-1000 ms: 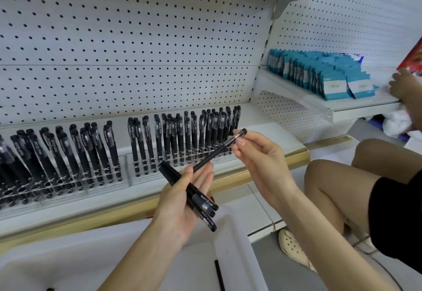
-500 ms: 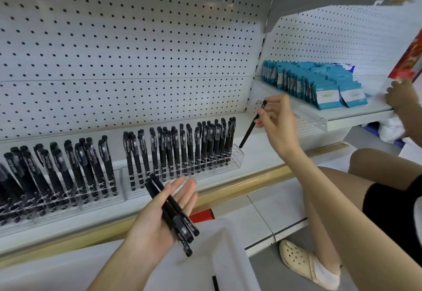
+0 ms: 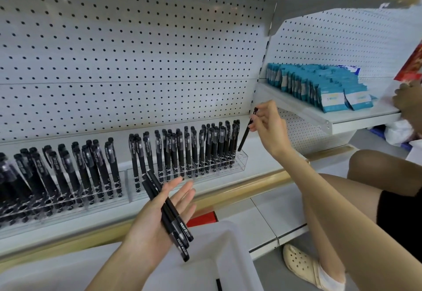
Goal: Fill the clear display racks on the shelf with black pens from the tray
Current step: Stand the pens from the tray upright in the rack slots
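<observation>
Progress looks well advanced, as I judge it: the left rack (image 3: pixel 102 199) and the right rack (image 3: pixel 242 161) on the shelf (image 3: pixel 91 220) both stand nearly full of upright black pens, and only the last holes at the right rack's far end show bare. The right hand (image 3: pixel 267 128) pinches one pen (image 3: pixel 245 137) near its upper end, fingers curled round it, tip slanting down to that bare end. I cannot tell whether it has entered a hole. The left hand (image 3: pixel 157 220) lies flat, fingers straight, carrying a few spare pens (image 3: pixel 169 213) across the palm above the white tray (image 3: pixel 230 252), where a loose pen (image 3: pixel 218 285) lies. Both racks are clear, hard, glossy plastic with round holes. All the pens are slim dark cylinders with white lettering.
</observation>
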Tool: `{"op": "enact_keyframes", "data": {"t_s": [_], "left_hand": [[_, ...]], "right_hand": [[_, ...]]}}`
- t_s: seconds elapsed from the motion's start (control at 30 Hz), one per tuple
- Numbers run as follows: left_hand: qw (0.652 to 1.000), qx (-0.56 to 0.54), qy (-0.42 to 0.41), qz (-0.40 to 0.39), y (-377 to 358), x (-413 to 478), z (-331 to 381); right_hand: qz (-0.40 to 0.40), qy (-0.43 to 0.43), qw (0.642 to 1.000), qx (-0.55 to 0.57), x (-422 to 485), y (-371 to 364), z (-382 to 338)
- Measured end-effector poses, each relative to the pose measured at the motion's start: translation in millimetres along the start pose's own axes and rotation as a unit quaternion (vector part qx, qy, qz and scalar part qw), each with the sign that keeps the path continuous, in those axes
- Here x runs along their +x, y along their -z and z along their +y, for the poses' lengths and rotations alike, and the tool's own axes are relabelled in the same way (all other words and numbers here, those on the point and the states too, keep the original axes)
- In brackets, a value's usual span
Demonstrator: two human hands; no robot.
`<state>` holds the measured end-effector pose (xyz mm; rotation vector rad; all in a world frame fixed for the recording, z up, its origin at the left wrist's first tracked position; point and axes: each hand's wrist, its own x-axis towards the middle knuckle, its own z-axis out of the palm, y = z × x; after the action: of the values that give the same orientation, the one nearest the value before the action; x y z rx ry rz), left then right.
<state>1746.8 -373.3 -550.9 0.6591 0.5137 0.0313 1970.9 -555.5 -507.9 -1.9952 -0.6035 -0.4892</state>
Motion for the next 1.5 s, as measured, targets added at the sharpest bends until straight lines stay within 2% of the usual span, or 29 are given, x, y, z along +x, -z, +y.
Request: {"op": "enact_keyframes", "data": {"t_s": [0.17,0.37,0.6,0.83,0.9,1.03,1.17,1.3,1.4,1.5], "left_hand": [[1.0,0.0,-0.002,-0.002,2,0,-3],[1.0,-0.013,0.002,-0.002,5,1,-4],[1.0,-0.022,0.0,0.001,11,-2,0],[1.0,-0.022,-0.013,-0.004,7,-10,6],[0.999,-0.022,-0.032,-0.008,6,-15,11],[0.995,-0.023,-0.094,-0.015,8,-29,22],[0.986,-0.004,-0.166,-0.013,30,-48,33],[0.97,0.006,-0.244,0.024,68,-76,45],[0.953,0.028,-0.296,0.064,106,-98,52],[0.943,0.035,-0.319,0.089,150,-115,62]], "right_hand": [[-0.029,-0.023,0.999,0.017,-2,1,4],[-0.092,-0.012,0.992,-0.082,-8,-9,20],[-0.096,0.007,0.989,-0.116,-10,-9,24],[-0.09,-0.002,0.992,-0.084,-22,-5,-6],[-0.127,-0.01,0.991,-0.029,-39,-13,-34],[-0.295,-0.063,0.947,0.112,-104,-47,-91],[-0.371,-0.193,0.875,0.245,-163,-83,-136],[-0.44,-0.236,0.809,0.311,-195,-113,-175],[-0.451,-0.234,0.807,0.302,-217,-143,-201],[-0.415,-0.22,0.834,0.289,-234,-177,-223]]}}
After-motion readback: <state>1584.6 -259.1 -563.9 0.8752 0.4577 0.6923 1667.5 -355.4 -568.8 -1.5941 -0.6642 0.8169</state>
